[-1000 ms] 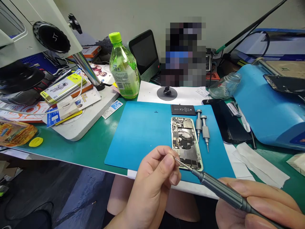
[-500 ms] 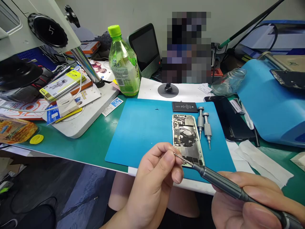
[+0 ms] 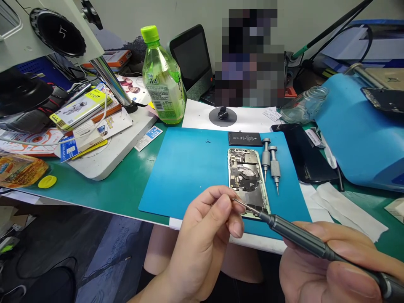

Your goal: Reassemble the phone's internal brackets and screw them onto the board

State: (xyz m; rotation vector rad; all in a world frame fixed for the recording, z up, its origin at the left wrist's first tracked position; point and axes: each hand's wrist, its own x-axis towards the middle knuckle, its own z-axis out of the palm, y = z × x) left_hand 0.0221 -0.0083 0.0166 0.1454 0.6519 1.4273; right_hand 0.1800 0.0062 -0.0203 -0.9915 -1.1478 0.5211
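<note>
Little has changed in the last second beyond a slight shift of our view; our right hand (image 3: pixel 341 280) grips the screwdriver (image 3: pixel 299 236), our left hand (image 3: pixel 203 240) narrowly pinches its tip, any tiny part there hidden; the opened phone (image 3: pixel 256 192) lies on the blue mat (image 3: pixel 183 168) beyond, so work on it seems paused.
</note>
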